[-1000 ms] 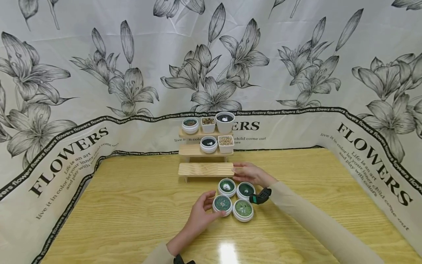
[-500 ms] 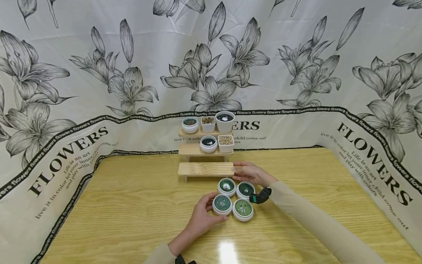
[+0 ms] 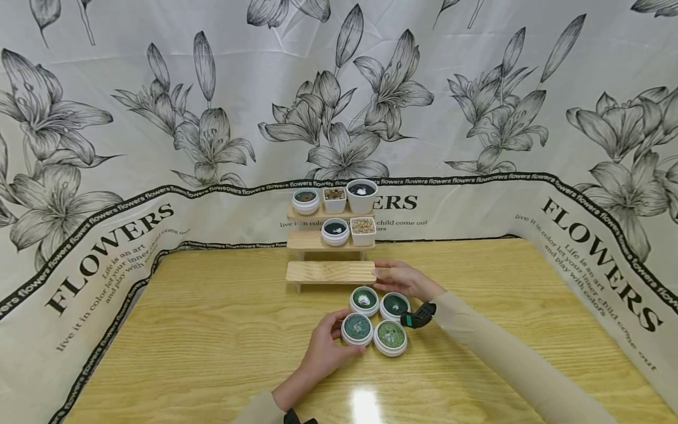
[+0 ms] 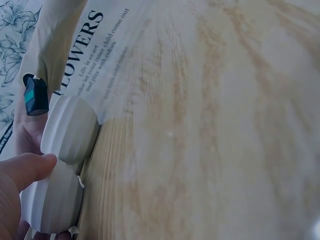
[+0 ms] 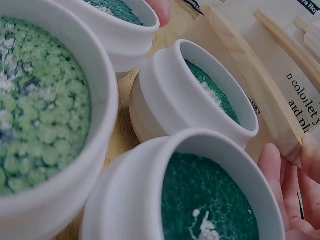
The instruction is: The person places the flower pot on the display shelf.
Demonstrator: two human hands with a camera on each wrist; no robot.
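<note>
Several white round pots with green fillings stand clustered on the table. My left hand (image 3: 325,350) curls its thumb and fingers around the front-left pot (image 3: 357,330), which has a blue-green filling. In the left wrist view the thumb (image 4: 30,170) lies against the side of this ribbed pot (image 4: 52,200), with another pot (image 4: 72,130) beside it. My right hand (image 3: 405,278) pinches the right end of the lowest wooden shelf (image 3: 328,272). In the right wrist view, its thumb and fingers meet at the end of the wooden board (image 5: 255,85); nearby pots hide part of the hand.
Two higher wooden shelves stand behind. The middle one (image 3: 302,240) bears a round pot (image 3: 335,232) and a square pot (image 3: 363,231); the top one (image 3: 295,215) carries several pots. A light-green pot (image 3: 391,338) sits at front right. A flower-printed cloth (image 3: 477,218) encloses the table (image 3: 212,330).
My left hand's thumb has slid slightly toward the front of the front-left pot and its fingers have drawn closer to the side. The right hand and the pots look unmoved.
</note>
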